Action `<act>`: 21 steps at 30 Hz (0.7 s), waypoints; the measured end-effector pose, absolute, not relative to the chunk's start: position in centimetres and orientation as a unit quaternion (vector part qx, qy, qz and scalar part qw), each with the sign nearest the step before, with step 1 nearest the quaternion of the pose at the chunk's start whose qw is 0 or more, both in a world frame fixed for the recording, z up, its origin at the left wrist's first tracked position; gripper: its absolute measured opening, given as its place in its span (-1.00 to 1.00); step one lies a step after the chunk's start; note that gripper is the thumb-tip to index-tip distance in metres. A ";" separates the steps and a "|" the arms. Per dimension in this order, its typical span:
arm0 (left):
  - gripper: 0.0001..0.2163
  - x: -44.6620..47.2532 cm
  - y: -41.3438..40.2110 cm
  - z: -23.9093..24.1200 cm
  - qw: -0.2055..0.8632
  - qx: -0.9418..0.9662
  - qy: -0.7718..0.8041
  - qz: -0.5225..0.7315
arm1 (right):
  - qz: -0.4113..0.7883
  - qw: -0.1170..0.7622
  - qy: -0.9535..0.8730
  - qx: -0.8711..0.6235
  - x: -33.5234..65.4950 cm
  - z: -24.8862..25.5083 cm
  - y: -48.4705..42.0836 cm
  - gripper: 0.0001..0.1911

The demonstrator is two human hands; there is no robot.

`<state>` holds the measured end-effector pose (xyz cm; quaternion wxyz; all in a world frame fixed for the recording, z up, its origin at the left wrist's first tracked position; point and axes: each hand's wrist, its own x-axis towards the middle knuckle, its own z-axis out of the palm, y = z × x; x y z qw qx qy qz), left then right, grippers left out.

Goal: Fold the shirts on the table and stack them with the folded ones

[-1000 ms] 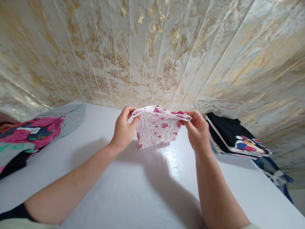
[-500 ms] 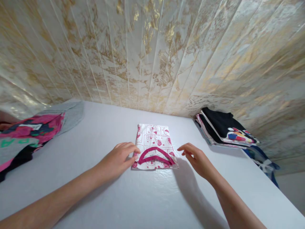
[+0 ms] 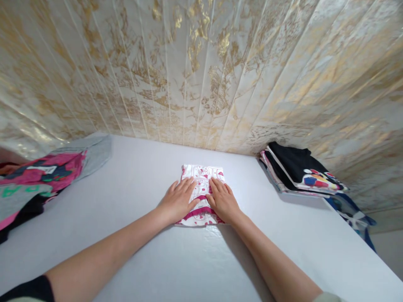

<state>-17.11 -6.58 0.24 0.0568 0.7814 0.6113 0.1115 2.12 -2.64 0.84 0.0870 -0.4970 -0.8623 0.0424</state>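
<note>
A small folded garment (image 3: 202, 173), white with a pink and red print, lies flat in the middle of the white table (image 3: 195, 260). My left hand (image 3: 178, 200) rests flat on its left half with the fingers stretched out. Beside it, my right hand (image 3: 222, 200) presses flat on the right half, fingers also extended. Both palms cover most of the cloth; only its far edge and a strip of the near edge show.
A stack of folded clothes (image 3: 299, 173), black on top with a coloured print, sits at the back right against the gold-marbled wall (image 3: 201, 75). A loose heap of pink, grey and black clothes (image 3: 37, 178) lies at the left edge.
The garment, held up between both hands a second ago, was laid down on the table. Both hands then moved from its sides onto its top and now lie flat on it.
</note>
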 end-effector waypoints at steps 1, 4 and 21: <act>-0.45 -17.0 -6.5 0.5 0.056 0.778 0.617 0.108 | 0.043 0.079 -0.861 -0.500 2.1 0.9 -2.7 -0.42; -0.53 -16.7 -5.4 1.7 0.043 0.782 0.610 0.118 | 0.046 0.074 -0.858 -0.507 1.9 1.9 -2.4 -0.47; -0.56 -18.5 2.9 0.5 0.057 0.732 0.663 0.145 | 0.029 0.090 -0.779 -0.619 1.9 0.9 3.5 -0.36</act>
